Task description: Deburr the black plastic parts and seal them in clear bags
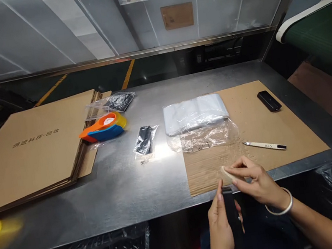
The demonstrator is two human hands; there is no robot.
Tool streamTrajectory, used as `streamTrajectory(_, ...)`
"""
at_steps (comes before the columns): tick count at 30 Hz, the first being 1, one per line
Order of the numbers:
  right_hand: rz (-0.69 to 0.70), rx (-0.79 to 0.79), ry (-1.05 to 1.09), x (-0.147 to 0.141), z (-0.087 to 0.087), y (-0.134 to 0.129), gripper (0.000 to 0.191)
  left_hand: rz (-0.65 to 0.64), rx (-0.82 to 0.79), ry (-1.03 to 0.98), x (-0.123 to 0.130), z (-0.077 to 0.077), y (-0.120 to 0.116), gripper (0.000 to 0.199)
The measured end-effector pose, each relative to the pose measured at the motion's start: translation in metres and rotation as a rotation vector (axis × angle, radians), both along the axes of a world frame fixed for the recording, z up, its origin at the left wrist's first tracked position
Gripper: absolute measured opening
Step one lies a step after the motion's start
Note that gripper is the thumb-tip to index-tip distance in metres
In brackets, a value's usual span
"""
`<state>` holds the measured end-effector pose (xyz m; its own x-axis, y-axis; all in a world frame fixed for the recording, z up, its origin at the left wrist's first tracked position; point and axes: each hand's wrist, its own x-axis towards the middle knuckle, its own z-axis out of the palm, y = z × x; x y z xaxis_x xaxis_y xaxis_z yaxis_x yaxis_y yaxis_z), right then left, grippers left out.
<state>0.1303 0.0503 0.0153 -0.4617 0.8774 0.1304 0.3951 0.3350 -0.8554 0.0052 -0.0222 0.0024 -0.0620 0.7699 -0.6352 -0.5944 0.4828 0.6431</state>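
Observation:
My left hand (219, 230) is wrapped round a flat black object (230, 209), seen nearly edge-on at the table's front edge; its kind does not show. Above its top end, my right hand (260, 183), with a pale bangle at the wrist, pinches a small thin beige piece (227, 173), perhaps a cloth or pad. Both hands are just in front of a cardboard sheet (298, 136). On that sheet lie a white pen-shaped cutter (265, 145) marked A26 and a small black oblong case (269, 100).
A stack of clear plastic bags (195, 111) lies partly on the cardboard. To its left are a bagged black item (145, 140), an orange and blue tape dispenser (103, 128), another bagged dark item (120, 101) and stacked flat cartons (36, 150). A green conveyor (326, 36) stands at right.

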Motion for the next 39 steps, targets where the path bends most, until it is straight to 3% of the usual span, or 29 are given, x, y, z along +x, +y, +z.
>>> streamTrajectory(4,-0.053,-0.214,0.057,0.009,-0.009,0.005,0.031,-0.011,0.006,-0.049,-0.001,0.006,0.002,0.063)
streamTrajectory(12,-0.072,-0.245,0.066,0.010,-0.012,-0.007,0.032,-0.024,-0.032,0.008,-0.004,0.006,0.001,0.063)
streamTrajectory(14,-0.071,-0.200,0.088,0.010,-0.011,-0.011,0.031,-0.022,-0.044,0.030,-0.004,0.005,0.001,0.063)
streamTrajectory(17,-0.015,-0.002,0.084,0.009,-0.005,-0.026,0.039,0.038,-0.034,0.097,-0.004,0.001,0.000,0.054)
streamTrajectory(21,0.167,0.308,-0.108,0.002,0.007,-0.043,0.049,0.097,0.025,0.180,-0.001,-0.005,-0.001,0.045)
streamTrajectory(24,0.138,0.427,-0.199,-0.006,0.012,-0.043,0.045,0.084,0.052,0.178,0.002,-0.007,-0.002,0.051)
streamTrajectory(30,0.144,0.418,-0.234,-0.012,0.013,-0.043,0.041,0.073,0.011,0.107,0.003,-0.007,-0.002,0.060)
streamTrajectory(34,0.056,0.362,-0.267,-0.016,0.013,-0.044,0.039,0.115,0.065,0.114,0.003,-0.009,-0.002,0.058)
streamTrajectory(39,0.097,0.334,-0.267,-0.019,0.013,-0.044,0.037,0.126,0.021,0.100,0.002,-0.010,-0.001,0.060)
